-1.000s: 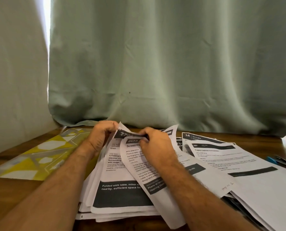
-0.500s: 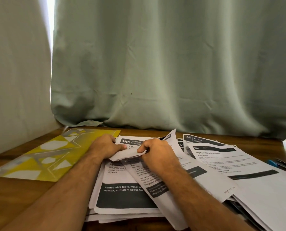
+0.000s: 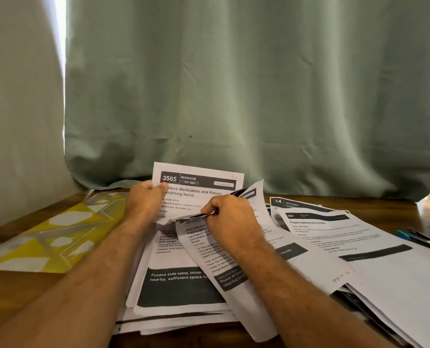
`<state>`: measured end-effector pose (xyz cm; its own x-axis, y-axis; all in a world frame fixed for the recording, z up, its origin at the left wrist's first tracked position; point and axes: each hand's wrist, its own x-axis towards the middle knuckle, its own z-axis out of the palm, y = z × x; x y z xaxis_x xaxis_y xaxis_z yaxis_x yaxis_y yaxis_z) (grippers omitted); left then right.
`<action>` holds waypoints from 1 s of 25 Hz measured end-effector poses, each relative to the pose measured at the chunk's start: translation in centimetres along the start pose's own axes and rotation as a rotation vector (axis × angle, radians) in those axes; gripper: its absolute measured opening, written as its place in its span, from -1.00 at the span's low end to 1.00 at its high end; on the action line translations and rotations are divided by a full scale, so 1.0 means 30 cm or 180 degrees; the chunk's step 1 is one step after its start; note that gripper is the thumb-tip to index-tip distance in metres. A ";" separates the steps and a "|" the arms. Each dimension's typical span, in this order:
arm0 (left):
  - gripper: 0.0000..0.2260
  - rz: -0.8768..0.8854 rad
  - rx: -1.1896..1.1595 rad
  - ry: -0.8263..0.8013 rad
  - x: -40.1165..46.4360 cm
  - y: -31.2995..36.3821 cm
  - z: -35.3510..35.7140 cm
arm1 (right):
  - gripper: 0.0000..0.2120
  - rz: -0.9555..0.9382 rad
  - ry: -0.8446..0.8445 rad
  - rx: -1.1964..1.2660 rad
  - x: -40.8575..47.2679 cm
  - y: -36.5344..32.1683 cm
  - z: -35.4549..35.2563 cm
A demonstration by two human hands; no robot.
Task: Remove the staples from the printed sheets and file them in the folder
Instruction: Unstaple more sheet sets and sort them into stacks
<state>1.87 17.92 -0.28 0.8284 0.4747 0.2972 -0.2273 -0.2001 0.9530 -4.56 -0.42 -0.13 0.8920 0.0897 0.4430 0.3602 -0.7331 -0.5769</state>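
Fingers of the left hand (image 3: 143,200) pinch the raised 3565 sheet (image 3: 199,187) at its upper left corner; the right hand (image 3: 230,217) curls around a folded page edge at frame centre. Thin, floppy paper probably tears easily, so grip near the corners. Yellow folder (image 3: 58,237) lies at left on the table (image 3: 13,287).

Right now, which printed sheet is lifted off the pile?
The sheet headed 3565 BEDROOM: the left hand holds it upright at its left edge. The other sheets lie flat or curled on the pile.
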 end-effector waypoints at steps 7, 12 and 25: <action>-0.84 -0.0023 -0.0275 0.0022 -0.015 0.016 -0.005 | -0.88 -0.0037 0.0017 0.0047 -0.005 -0.003 -0.005; -0.92 0.0238 -0.0449 -0.0816 -0.026 0.043 -0.022 | -0.61 -0.0192 0.0120 0.0163 -0.010 -0.014 -0.009; -0.63 0.0171 0.2294 -0.0558 0.003 -0.017 -0.039 | -0.86 0.0356 -0.0587 -0.0229 -0.008 -0.027 -0.034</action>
<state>1.46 19.08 -0.68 0.9088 0.3169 0.2712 0.0726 -0.7605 0.6453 -5.36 -0.53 0.94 0.9625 0.1220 0.2422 0.2417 -0.7910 -0.5620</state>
